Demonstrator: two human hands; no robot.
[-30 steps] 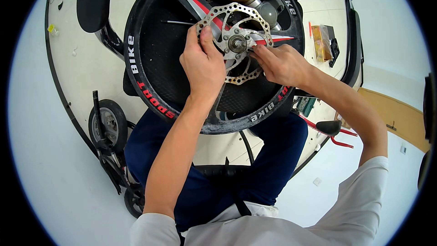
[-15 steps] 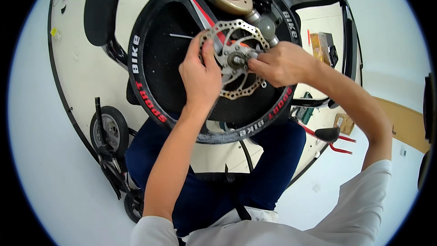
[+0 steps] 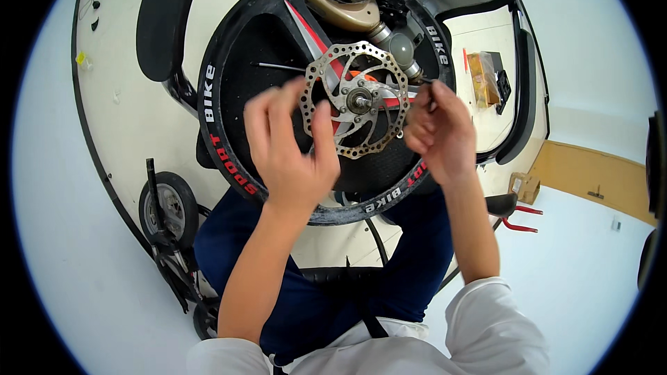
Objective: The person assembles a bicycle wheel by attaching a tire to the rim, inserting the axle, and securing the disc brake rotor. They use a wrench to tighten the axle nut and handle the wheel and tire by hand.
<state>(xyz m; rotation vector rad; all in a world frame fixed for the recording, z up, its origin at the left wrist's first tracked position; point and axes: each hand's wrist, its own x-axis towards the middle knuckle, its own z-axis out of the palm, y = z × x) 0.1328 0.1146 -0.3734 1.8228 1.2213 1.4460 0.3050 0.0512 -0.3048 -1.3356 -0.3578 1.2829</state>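
Note:
A black spoked wheel [image 3: 210, 94] lies flat above my knees, with a perforated metal brake disc [image 3: 358, 49] at its centre around the threaded axle [image 3: 359, 102]. Over the wheel's left half, my left hand [image 3: 288, 146] is raised with fingers spread, somewhat blurred and holding nothing visible; its fingertips overlap the disc's left edge. My right hand [image 3: 441, 128] is at the disc's right, fingers curled in a pinch on something small and dark that I cannot make out. A thin metal rod [image 3: 279, 67] with a dark tip rests left of the disc. Near the disc's lower right edge is a small silver piece [image 3: 399, 135].
A gold-coloured curved part [image 3: 347, 12] lies at the wheel's far side. Black chair armrests [image 3: 160, 24] flank the wheel. Lower left stands a small-wheeled frame [image 3: 167, 205]. At right are a yellow package [image 3: 483, 80], a cardboard box [image 3: 524, 187] and red tubes [image 3: 521, 228].
My left hand has let go of the disc and opened. My right hand has drawn away from the axle to the right and turned upward. The wheel has shifted slightly down in view.

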